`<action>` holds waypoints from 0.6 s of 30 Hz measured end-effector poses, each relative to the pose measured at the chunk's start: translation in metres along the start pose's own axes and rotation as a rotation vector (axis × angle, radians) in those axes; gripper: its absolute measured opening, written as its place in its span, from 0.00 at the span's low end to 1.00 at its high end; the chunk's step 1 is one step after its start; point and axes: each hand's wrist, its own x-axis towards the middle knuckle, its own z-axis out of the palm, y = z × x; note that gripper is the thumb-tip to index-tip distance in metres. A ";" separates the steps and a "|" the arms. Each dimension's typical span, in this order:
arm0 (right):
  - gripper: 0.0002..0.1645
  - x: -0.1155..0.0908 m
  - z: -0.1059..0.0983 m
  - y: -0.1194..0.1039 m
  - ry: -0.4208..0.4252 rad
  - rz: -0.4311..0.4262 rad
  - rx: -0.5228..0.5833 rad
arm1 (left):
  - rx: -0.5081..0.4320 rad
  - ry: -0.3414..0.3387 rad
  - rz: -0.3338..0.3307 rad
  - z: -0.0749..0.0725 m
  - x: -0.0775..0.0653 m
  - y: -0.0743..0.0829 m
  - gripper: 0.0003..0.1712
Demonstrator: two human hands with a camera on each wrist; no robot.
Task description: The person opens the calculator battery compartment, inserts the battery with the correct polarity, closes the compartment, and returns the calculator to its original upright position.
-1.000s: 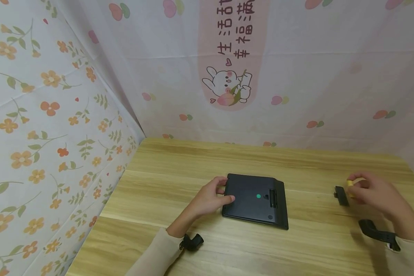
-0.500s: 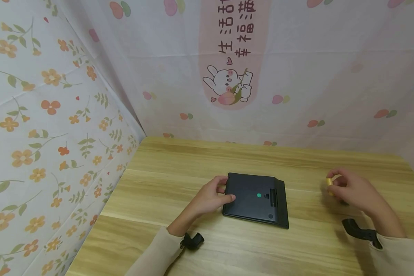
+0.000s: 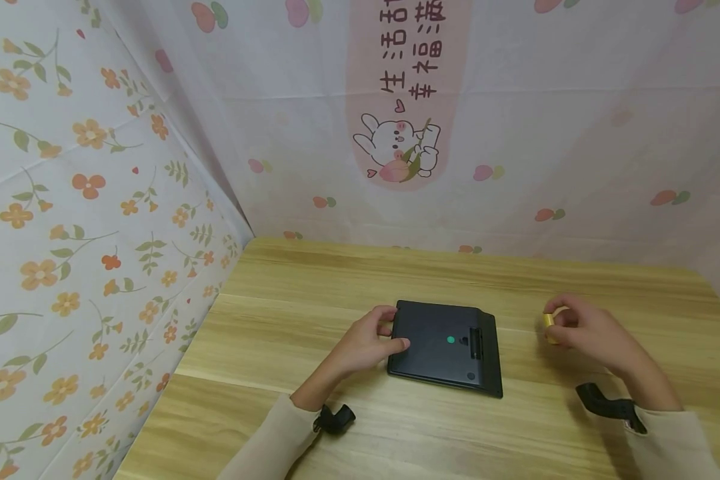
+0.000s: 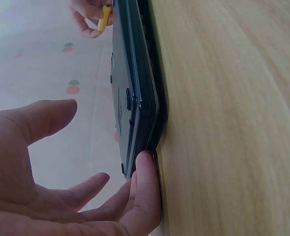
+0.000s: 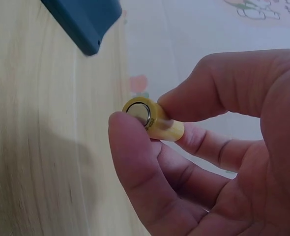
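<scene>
A flat black calculator lies back side up on the table, its battery slot uncovered near the right end. My left hand is at its left edge. In the left wrist view the fingertips touch that edge, while the thumb stands clear of the back. To the right of the calculator, above the table, my right hand pinches a yellow battery between thumb and fingers. One metal end of the battery faces the right wrist camera.
The wooden table meets a patterned cloth at the back, and a floral cloth hangs at the left. A black wrist mount projects from the right sleeve. The small black cover seen earlier is hidden behind the right hand.
My right hand has moved left toward the calculator with the battery, passing over the small black cover, which it now hides. The left hand and calculator stay put.
</scene>
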 end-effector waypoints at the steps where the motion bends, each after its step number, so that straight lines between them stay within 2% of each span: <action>1: 0.19 0.000 0.001 -0.001 -0.003 -0.008 0.001 | 0.000 0.000 0.000 0.000 0.000 0.000 0.42; 18: 0.20 0.006 0.031 -0.023 -0.028 -0.005 0.051 | 0.016 0.003 -0.006 0.000 0.000 0.000 0.42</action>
